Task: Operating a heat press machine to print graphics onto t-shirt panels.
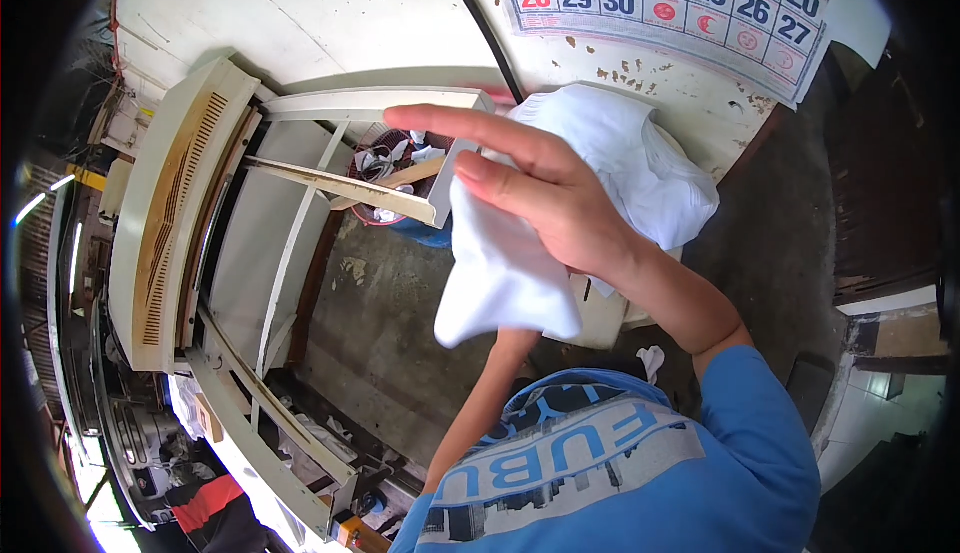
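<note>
My right hand is raised in the middle of the head view, its index finger stretched out to the left. Under its thumb hangs a small white cloth piece, with two pointed corners drooping at the bottom. The other fingers of this hand are hidden by the cloth and the palm. My left forearm comes up from below and ends behind the white cloth, which hides the left hand. Just beyond my right hand lies a large heap of white fabric.
On the left stands a big cream-coloured frame with a slotted panel. A basket of scraps sits between frame and wall. A calendar hangs on the wall. A white scrap lies low beside my right arm.
</note>
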`<control>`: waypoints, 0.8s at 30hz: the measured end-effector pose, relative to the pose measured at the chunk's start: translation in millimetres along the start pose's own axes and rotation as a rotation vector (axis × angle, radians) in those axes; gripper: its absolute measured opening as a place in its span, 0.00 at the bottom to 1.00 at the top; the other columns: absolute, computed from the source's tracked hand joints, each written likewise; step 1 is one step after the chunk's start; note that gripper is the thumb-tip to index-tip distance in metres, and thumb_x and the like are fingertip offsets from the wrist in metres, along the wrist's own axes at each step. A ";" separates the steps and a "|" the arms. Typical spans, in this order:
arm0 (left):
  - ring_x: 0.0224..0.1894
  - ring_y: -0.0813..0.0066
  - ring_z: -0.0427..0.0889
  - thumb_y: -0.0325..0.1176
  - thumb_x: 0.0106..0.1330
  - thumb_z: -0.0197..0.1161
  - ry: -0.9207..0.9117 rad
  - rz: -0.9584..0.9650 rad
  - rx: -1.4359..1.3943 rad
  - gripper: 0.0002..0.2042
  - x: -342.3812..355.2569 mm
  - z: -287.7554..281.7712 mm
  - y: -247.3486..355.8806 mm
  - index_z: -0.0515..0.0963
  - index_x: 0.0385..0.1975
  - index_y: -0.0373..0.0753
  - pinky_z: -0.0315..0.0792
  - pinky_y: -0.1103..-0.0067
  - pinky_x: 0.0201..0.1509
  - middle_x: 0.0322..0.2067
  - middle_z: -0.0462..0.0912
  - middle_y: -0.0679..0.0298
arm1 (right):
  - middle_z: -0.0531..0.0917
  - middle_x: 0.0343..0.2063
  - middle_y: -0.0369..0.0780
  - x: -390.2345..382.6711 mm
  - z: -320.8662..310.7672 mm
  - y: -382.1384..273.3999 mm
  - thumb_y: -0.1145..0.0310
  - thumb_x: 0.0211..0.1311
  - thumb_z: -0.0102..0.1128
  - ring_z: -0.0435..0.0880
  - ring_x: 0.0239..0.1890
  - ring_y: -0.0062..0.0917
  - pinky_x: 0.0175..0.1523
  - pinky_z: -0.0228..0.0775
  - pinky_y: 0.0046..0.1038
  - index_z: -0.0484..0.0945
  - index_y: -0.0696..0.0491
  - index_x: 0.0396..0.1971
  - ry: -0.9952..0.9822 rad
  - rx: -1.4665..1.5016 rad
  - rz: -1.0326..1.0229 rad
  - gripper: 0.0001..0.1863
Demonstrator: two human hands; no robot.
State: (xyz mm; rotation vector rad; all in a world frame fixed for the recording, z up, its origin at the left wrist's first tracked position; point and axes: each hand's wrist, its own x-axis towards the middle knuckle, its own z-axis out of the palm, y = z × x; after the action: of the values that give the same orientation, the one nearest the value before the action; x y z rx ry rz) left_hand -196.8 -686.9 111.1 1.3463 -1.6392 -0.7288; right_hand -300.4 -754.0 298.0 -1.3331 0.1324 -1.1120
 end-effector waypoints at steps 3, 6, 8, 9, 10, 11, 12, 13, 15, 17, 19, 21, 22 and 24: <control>0.45 0.62 0.72 0.30 0.51 0.59 -0.101 -0.088 0.009 0.21 -17.2 -18.1 -21.6 0.67 0.46 0.32 0.65 0.73 0.48 0.41 0.71 0.50 | 0.78 0.39 0.33 -12.1 -8.4 -19.2 0.70 0.62 0.43 0.71 0.24 0.08 0.30 0.66 0.12 0.66 0.55 0.53 0.175 -0.129 -0.161 0.19; 0.37 0.62 0.77 0.27 0.52 0.53 -0.255 -0.237 0.027 0.14 -45.7 -47.1 -49.9 0.73 0.40 0.33 0.69 0.73 0.42 0.30 0.76 0.50 | 0.77 0.40 0.39 -35.7 -36.9 -48.5 0.68 0.62 0.41 0.78 0.33 0.16 0.39 0.71 0.16 0.68 0.58 0.50 0.400 -0.076 -0.029 0.18; 0.23 0.63 0.78 0.23 0.48 0.50 -0.228 -0.426 0.148 0.11 -65.4 -64.6 -51.6 0.77 0.30 0.34 0.69 0.74 0.31 0.18 0.75 0.51 | 0.78 0.37 0.39 -54.1 -64.0 -68.6 0.69 0.62 0.42 0.77 0.37 0.17 0.45 0.68 0.18 0.71 0.58 0.46 0.374 -0.229 0.129 0.16; 0.24 0.71 0.77 0.22 0.47 0.50 -0.184 -0.398 0.166 0.11 -74.0 -75.5 -64.1 0.77 0.29 0.33 0.70 0.76 0.31 0.19 0.77 0.55 | 0.78 0.37 0.37 -59.8 -79.4 -66.5 0.69 0.61 0.44 0.75 0.39 0.17 0.47 0.66 0.19 0.75 0.57 0.42 0.352 -0.353 0.210 0.14; 0.25 0.79 0.76 0.21 0.46 0.51 -0.145 -0.365 0.179 0.10 -78.0 -84.9 -78.0 0.78 0.28 0.31 0.70 0.78 0.30 0.20 0.80 0.58 | 0.78 0.37 0.37 -66.3 -102.1 -60.2 0.69 0.61 0.44 0.75 0.39 0.17 0.47 0.66 0.19 0.75 0.57 0.42 0.353 -0.357 0.207 0.14; 0.22 0.78 0.75 0.20 0.45 0.50 -0.089 -0.328 0.182 0.10 -74.0 -96.1 -82.8 0.78 0.27 0.32 0.69 0.76 0.28 0.18 0.77 0.55 | 0.78 0.37 0.37 -70.7 -130.4 -47.3 0.69 0.61 0.45 0.75 0.40 0.18 0.48 0.64 0.20 0.76 0.56 0.41 0.240 -0.593 0.308 0.13; 0.19 0.77 0.74 0.20 0.44 0.50 -0.034 -0.288 0.182 0.10 -63.3 -106.9 -85.3 0.77 0.26 0.33 0.67 0.75 0.25 0.16 0.74 0.52 | 0.78 0.37 0.36 -71.0 -153.6 -39.6 0.68 0.61 0.46 0.74 0.42 0.18 0.50 0.62 0.21 0.77 0.56 0.39 0.122 -0.830 0.408 0.13; 0.19 0.79 0.72 0.19 0.43 0.49 -0.002 -0.246 0.241 0.10 -44.4 -120.7 -84.8 0.77 0.25 0.32 0.67 0.76 0.25 0.15 0.73 0.53 | 0.78 0.37 0.36 -69.2 -172.0 -38.7 0.68 0.61 0.46 0.74 0.42 0.18 0.50 0.62 0.21 0.77 0.56 0.39 0.126 -0.836 0.408 0.13; 0.18 0.81 0.68 0.17 0.42 0.48 0.109 -0.141 0.294 0.09 -1.7 -135.9 -55.7 0.74 0.22 0.31 0.65 0.78 0.24 0.13 0.70 0.55 | 0.79 0.37 0.37 -61.7 -197.2 -37.1 0.68 0.61 0.46 0.73 0.42 0.20 0.51 0.60 0.22 0.78 0.55 0.39 0.207 -1.047 0.365 0.12; 0.18 0.79 0.68 0.16 0.41 0.47 0.266 -0.004 0.290 0.08 35.0 -146.4 4.9 0.73 0.22 0.30 0.64 0.79 0.23 0.14 0.70 0.55 | 0.79 0.38 0.37 -42.1 -199.5 -61.3 0.69 0.62 0.44 0.73 0.41 0.20 0.51 0.60 0.22 0.77 0.54 0.41 0.318 -1.257 0.101 0.13; 0.18 0.78 0.68 0.16 0.41 0.47 0.343 0.058 0.295 0.09 46.3 -145.9 50.8 0.73 0.22 0.30 0.63 0.79 0.23 0.16 0.70 0.55 | 0.78 0.40 0.37 -33.7 -192.8 -94.7 0.70 0.62 0.43 0.73 0.42 0.19 0.51 0.60 0.20 0.76 0.52 0.44 0.448 -1.209 -0.150 0.14; 0.19 0.73 0.70 0.16 0.42 0.47 0.308 0.233 0.299 0.09 49.7 -135.7 82.6 0.73 0.23 0.31 0.63 0.80 0.24 0.19 0.72 0.55 | 0.78 0.41 0.36 -48.1 -177.4 -137.6 0.67 0.63 0.44 0.73 0.42 0.16 0.49 0.62 0.18 0.75 0.52 0.44 0.587 -1.186 -0.259 0.14; 0.20 0.66 0.71 0.16 0.43 0.49 0.219 0.232 0.236 0.10 42.4 -131.9 84.0 0.73 0.26 0.33 0.65 0.78 0.25 0.21 0.72 0.56 | 0.79 0.40 0.36 -57.2 -176.0 -146.2 0.67 0.62 0.46 0.73 0.42 0.16 0.49 0.62 0.19 0.76 0.52 0.44 0.666 -1.174 -0.251 0.14; 0.23 0.61 0.73 0.17 0.43 0.53 0.157 0.324 0.263 0.11 30.5 -111.0 70.1 0.73 0.29 0.34 0.67 0.75 0.26 0.22 0.73 0.56 | 0.79 0.41 0.37 -81.6 -183.4 -149.5 0.69 0.61 0.47 0.73 0.44 0.18 0.52 0.61 0.20 0.75 0.55 0.45 0.725 -1.304 -0.286 0.14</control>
State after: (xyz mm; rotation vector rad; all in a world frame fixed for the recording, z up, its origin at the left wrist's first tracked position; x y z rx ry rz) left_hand -131.4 -689.9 228.8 1.2381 -1.8111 -0.2171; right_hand -545.1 -800.8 322.3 -2.0005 1.4310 -1.8262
